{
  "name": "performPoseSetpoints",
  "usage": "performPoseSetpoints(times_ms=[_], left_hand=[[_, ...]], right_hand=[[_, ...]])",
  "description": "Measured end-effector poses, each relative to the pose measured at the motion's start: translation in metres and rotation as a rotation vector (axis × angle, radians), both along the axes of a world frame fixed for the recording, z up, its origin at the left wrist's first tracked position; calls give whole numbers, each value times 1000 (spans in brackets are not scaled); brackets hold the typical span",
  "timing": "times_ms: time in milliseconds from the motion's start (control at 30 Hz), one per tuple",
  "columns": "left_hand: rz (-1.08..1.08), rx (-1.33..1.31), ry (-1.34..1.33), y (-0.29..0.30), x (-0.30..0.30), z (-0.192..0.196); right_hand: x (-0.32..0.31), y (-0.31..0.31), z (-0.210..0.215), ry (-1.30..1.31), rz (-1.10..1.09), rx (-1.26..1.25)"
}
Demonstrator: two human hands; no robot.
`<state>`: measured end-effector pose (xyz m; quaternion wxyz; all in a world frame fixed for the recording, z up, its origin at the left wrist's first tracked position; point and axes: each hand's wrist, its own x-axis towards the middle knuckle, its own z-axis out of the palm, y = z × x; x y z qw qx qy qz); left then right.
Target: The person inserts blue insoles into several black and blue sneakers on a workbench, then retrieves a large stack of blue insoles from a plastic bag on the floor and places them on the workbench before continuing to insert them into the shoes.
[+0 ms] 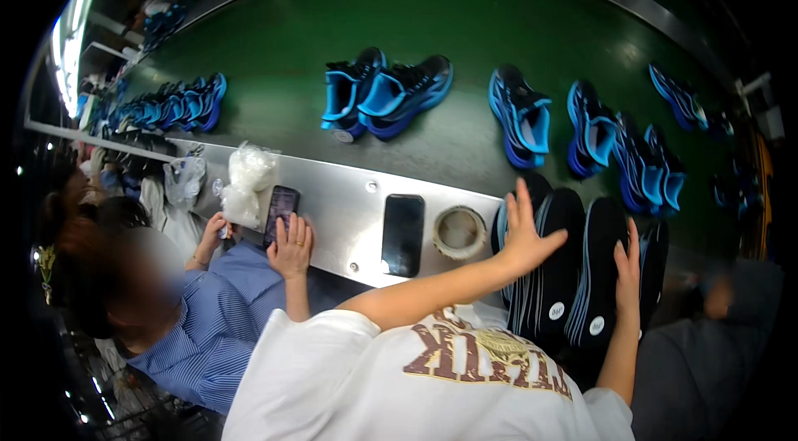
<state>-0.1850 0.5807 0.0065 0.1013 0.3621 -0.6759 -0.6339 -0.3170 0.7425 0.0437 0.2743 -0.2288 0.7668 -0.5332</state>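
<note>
Left hand [525, 233] lies flat on top of a row of dark insoles [573, 275], fingers spread wide and apart, palm down on the leftmost ones, clamped on nothing. Right hand [628, 262] presses edge-on against the same row farther right, fingers straight and held together, also gripping nothing. The insoles stand side by side at the near edge of the metal bench [341, 208], just right of a roll of tape [459, 231]; their long axis runs away from the body toward the green belt [332, 34], rounded toes pointing at the belt, heels with small white stickers toward the person. Both hands touch the row, the left nearer the tape. Left of the tape lies a black phone [403, 235]; farther left a co-worker's hand [291, 246] rests on a second phone [281, 210] beside a clear plastic bag [248, 179]. Beyond the tape, blue shoes [386, 92] sit on the belt.
</note>
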Motion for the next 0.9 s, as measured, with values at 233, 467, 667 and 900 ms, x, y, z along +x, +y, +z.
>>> performPoseSetpoints(times_ms=[233,467,667,900], left_hand=[[142,-869,222,-221,52,49],[-588,-1067,-725,-353,135,-33],[-682,-1032,-459,-346,77,-55],[-305,-548,-8,-244,-32,-31]], right_hand=[[23,-5,42,830,-71,339],[111,-13,51,749,170,478],[141,-15,46,491,45,636],[85,-7,85,735,-213,691]])
